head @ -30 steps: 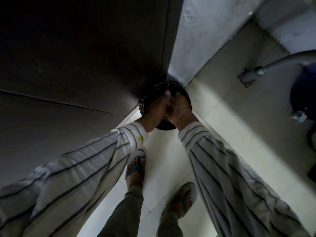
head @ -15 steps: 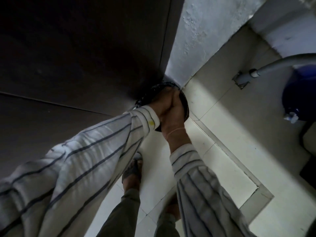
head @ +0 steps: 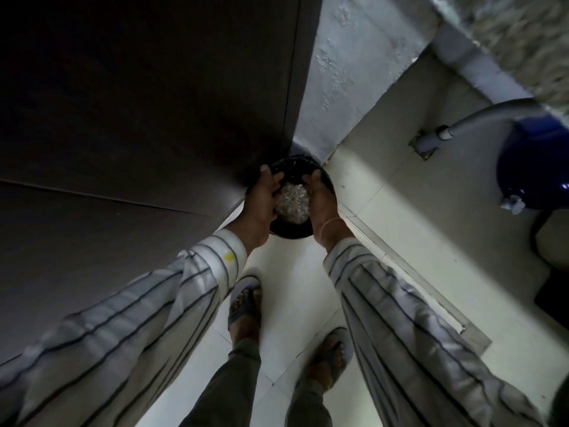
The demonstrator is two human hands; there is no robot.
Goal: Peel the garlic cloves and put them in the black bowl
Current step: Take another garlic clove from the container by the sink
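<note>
A round black bowl is held low in front of me, above the floor corner. Inside it lies a heap of pale, papery garlic skins; whole cloves cannot be made out. My left hand grips the bowl's left rim, thumb outside and fingers curled over the edge. On the opposite rim my right hand grips with curled fingers. Behind the bowl a shiny black edge shows, and I cannot tell whether it belongs to the bowl or to a bin beneath.
A dark cabinet door fills the left side, with a grey wall meeting it at the corner. My sandalled feet stand on pale floor tiles. To the right are a grey pipe and a blue container.
My hands were pressed together over the dark vessel; now they are apart at its two sides, and the heap of skins shows between them. My view has shifted slightly.
</note>
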